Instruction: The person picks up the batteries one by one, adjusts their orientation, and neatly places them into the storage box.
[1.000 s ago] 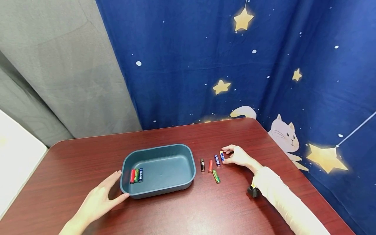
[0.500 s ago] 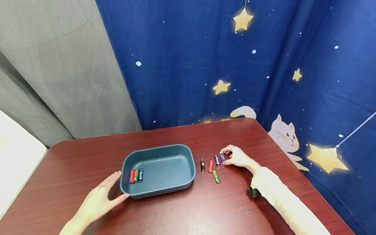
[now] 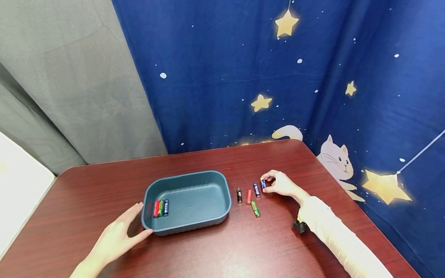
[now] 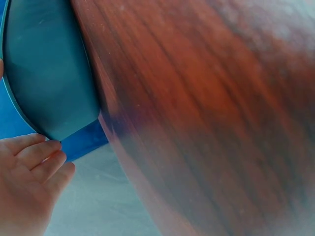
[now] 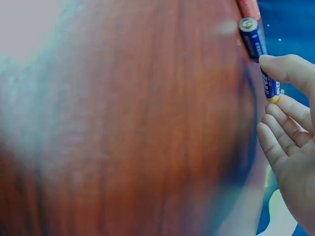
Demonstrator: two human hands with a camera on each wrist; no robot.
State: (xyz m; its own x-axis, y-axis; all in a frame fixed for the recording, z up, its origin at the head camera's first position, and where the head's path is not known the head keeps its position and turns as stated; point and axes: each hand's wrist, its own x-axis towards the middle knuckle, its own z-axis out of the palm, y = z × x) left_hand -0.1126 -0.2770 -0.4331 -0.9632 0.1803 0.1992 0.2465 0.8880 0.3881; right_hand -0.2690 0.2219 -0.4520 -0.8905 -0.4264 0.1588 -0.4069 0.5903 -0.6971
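My right hand (image 3: 283, 185) pinches a blue battery with a yellow end (image 5: 270, 86) between thumb and index finger, at the right end of a loose group. In the right wrist view, its other fingers are spread apart from the battery. A second blue battery (image 3: 257, 190) lies just left of it, followed by a red battery (image 3: 248, 197) and a black one (image 3: 239, 195). Nearer me is a green battery (image 3: 255, 208). My left hand (image 3: 116, 233) rests with extended fingers and thumb against the left end of a dark teal tray (image 3: 191, 225).
Inside the tray, at its left end, a red (image 3: 156, 209), a green (image 3: 161, 208) and a dark blue battery (image 3: 166, 207) lie side by side. The reddish-brown table (image 3: 215, 251) ends at blue (image 3: 222, 77) and grey curtains (image 3: 87, 85).
My right hand has closed its fingertips on the blue and yellow battery and shifted it very slightly away from me. The left hand and tray stay in place.
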